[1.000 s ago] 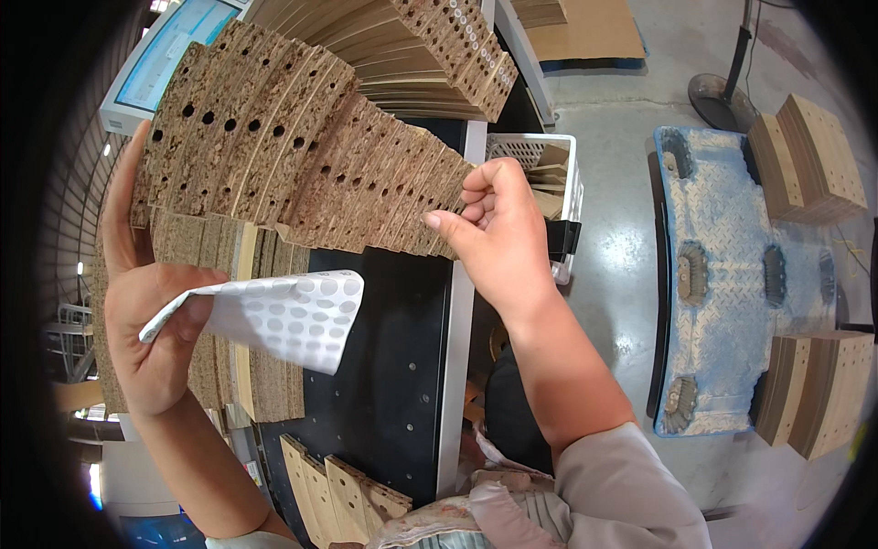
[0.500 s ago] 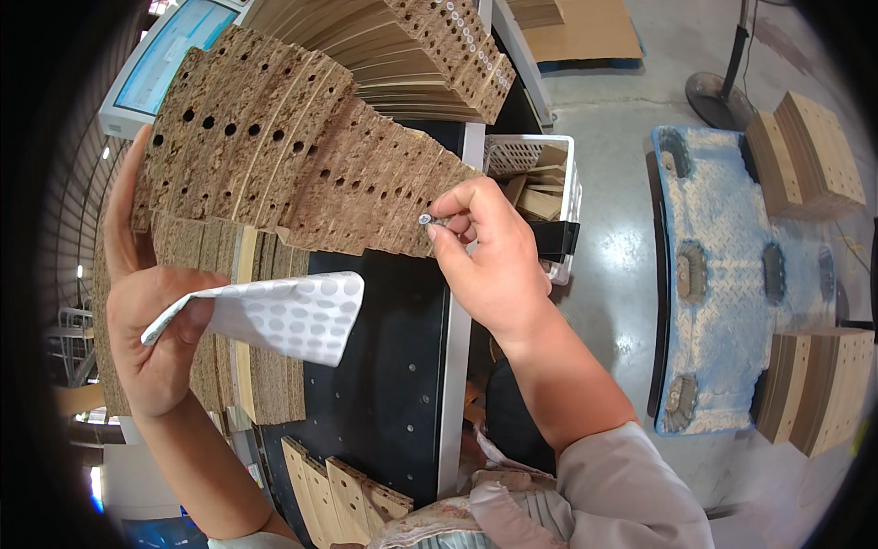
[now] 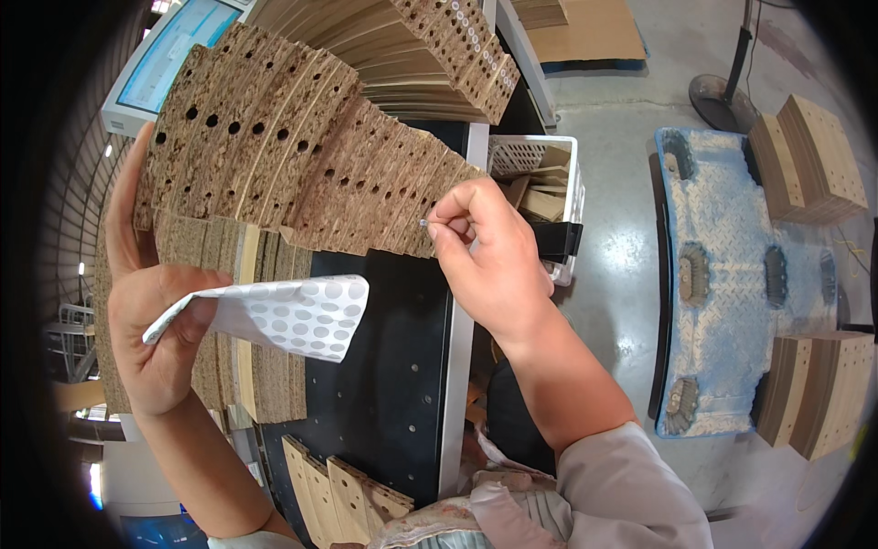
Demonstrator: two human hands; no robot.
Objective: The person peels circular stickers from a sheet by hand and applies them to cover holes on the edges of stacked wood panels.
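Observation:
Between thumb and fingers, my left hand (image 3: 160,316) grips a white sheet of round grey stickers (image 3: 306,316). Its raised finger lies along the left end of a fanned stack of particle boards (image 3: 265,146), whose edges show rows of drilled holes. At the stack's near right end, my right hand (image 3: 485,242) pinches a small round sticker (image 3: 424,222) close to the board edges. From here I cannot tell whether the sticker touches a board.
More boards (image 3: 439,55), some with round stickers on their edges, stand behind. A white basket (image 3: 572,183) of wood offcuts is beside the black table (image 3: 375,366). Loose drilled boards (image 3: 338,494) lie near me. A blue pallet (image 3: 722,274) holds board stacks at right.
The pinched sticker has turned, so less of its face shows. Both hands have hardly moved, and the sticker sheet has shifted slightly.

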